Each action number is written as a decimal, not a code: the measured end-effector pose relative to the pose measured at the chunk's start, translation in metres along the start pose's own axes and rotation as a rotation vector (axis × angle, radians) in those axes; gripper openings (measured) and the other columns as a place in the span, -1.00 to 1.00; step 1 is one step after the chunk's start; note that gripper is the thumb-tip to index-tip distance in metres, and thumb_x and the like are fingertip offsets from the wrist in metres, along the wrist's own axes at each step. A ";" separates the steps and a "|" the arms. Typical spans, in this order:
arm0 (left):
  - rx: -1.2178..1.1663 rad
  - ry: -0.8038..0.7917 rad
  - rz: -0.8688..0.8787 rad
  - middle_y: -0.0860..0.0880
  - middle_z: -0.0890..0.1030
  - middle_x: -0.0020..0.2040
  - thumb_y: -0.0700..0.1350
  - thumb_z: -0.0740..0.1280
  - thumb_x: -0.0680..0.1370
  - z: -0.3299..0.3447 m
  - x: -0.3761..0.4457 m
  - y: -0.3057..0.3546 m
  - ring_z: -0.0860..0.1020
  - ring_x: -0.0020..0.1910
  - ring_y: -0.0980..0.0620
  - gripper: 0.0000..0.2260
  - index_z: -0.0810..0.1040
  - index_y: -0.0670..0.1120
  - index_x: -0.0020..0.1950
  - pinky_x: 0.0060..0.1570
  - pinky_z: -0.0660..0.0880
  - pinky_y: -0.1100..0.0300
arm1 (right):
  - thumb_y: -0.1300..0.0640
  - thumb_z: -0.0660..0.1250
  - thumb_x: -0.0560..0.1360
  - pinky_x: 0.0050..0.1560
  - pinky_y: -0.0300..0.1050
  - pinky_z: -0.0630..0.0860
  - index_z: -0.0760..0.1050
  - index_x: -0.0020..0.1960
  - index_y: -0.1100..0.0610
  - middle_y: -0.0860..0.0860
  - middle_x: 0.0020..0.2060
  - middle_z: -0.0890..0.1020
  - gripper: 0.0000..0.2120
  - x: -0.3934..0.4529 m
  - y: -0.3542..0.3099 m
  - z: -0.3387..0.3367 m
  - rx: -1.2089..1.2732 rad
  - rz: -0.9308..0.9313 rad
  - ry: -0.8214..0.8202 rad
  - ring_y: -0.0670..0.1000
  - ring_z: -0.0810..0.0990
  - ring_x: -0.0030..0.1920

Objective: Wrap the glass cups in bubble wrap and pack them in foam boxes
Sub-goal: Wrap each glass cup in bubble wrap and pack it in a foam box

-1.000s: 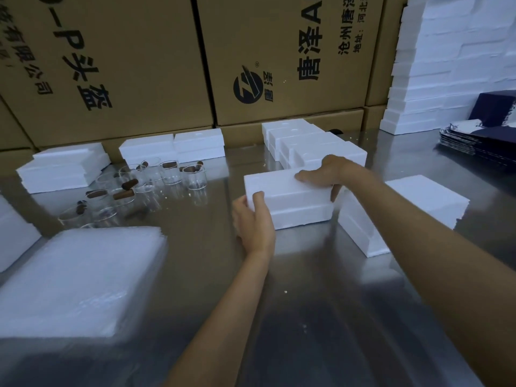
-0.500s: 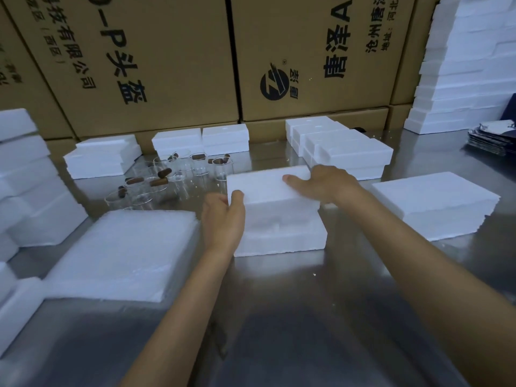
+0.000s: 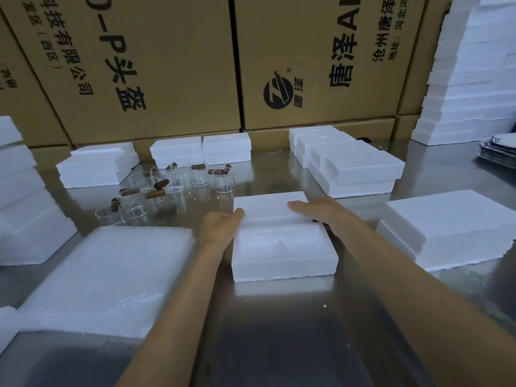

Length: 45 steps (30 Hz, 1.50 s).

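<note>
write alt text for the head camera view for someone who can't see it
Two bare hands lift the lid off a white foam box on a steel table; the left hand and right hand hold its ends. Left of them lie a bubble wrap stack and glass cups, with cardboard cartons behind.

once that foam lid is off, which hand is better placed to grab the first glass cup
Probably the left. The glass cups stand to the left of the foam box, just beyond the left hand gripping the lid. The right hand is on the lid's far side and would have to cross over the box.
</note>
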<state>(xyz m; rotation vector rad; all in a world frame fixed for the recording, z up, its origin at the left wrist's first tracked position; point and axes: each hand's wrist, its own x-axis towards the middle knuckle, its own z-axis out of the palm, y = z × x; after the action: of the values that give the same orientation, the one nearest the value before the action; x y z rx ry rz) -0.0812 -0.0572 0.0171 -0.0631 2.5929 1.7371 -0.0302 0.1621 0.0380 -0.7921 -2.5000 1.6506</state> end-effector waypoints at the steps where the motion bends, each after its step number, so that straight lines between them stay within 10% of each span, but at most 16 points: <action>1: -0.023 -0.003 -0.014 -0.04 0.46 -0.40 0.01 0.39 0.52 0.000 0.005 0.001 0.44 -0.31 -0.07 -0.62 0.43 -0.03 -0.47 -0.19 0.38 0.13 | -0.20 0.47 0.43 0.13 -0.07 0.54 0.54 0.22 0.18 0.09 0.11 0.64 -0.45 0.003 -0.001 -0.002 0.036 0.033 0.021 0.10 0.63 0.06; 6: -0.057 0.043 0.011 -0.26 0.59 0.17 -0.05 0.25 0.61 0.000 0.050 0.017 0.56 0.17 -0.21 -0.74 0.53 -0.13 0.24 0.20 0.53 0.01 | -0.15 0.25 0.53 -0.11 -0.06 0.50 0.50 -0.15 0.21 0.12 -0.27 0.58 -0.60 0.021 0.014 -0.006 0.186 0.024 0.240 0.09 0.52 -0.27; 10: 0.175 -0.022 0.086 -0.22 0.52 0.30 -0.09 0.27 0.63 0.003 0.089 0.031 0.57 0.14 -0.23 -0.56 0.30 0.05 0.50 0.07 0.56 0.01 | 0.09 0.15 0.53 -0.07 0.11 0.58 0.50 -0.08 0.40 0.18 -0.25 0.58 -0.65 0.032 0.033 -0.004 0.384 -0.092 0.428 0.05 0.55 -0.29; 21: 0.375 0.110 0.291 -0.19 0.58 0.25 -0.12 0.41 0.57 0.021 0.133 0.019 0.51 0.05 -0.11 -0.84 0.53 -0.13 0.10 -0.03 0.35 0.14 | 0.07 0.15 0.47 -0.27 0.09 0.60 0.47 -0.17 0.34 0.08 -0.43 0.56 -0.68 0.046 0.040 0.005 0.492 -0.221 0.519 0.00 0.52 -0.47; 31: -0.145 0.114 0.373 0.04 0.58 0.00 -0.01 0.51 0.50 -0.007 0.055 0.060 0.59 -0.09 -0.02 -0.79 0.49 0.03 -0.16 -0.09 0.56 -0.04 | 0.02 0.29 0.48 -0.26 -0.11 0.47 0.58 -0.18 0.10 -0.02 -0.30 0.60 -0.82 0.022 0.038 -0.004 0.609 -0.244 0.462 -0.04 0.54 -0.29; 38: -0.552 -0.154 0.217 -0.19 0.62 0.23 -0.08 0.55 0.48 -0.048 -0.023 0.049 0.67 0.09 -0.13 -0.73 0.57 -0.08 0.10 0.10 0.64 0.03 | 0.05 0.33 0.52 -0.09 -0.20 0.41 0.57 -0.07 0.12 -0.04 -0.14 0.63 -0.86 -0.029 0.039 0.003 0.523 -0.348 0.515 -0.21 0.53 -0.18; 45: -0.568 -0.288 0.154 -0.15 0.65 0.19 -0.10 0.55 0.46 -0.035 -0.062 0.042 0.66 0.07 -0.07 -0.58 0.53 -0.11 0.26 0.11 0.64 -0.02 | 0.09 0.39 0.39 0.10 -0.15 0.47 0.49 -0.05 0.00 -0.13 -0.14 0.58 -0.84 -0.104 -0.008 0.035 0.128 -0.901 0.618 -0.10 0.54 -0.04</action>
<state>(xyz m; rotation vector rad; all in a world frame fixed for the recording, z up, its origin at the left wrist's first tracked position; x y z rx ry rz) -0.0211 -0.0717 0.0717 0.3580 1.8886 2.2806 0.0461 0.0851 0.0544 -0.0667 -1.8346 1.0131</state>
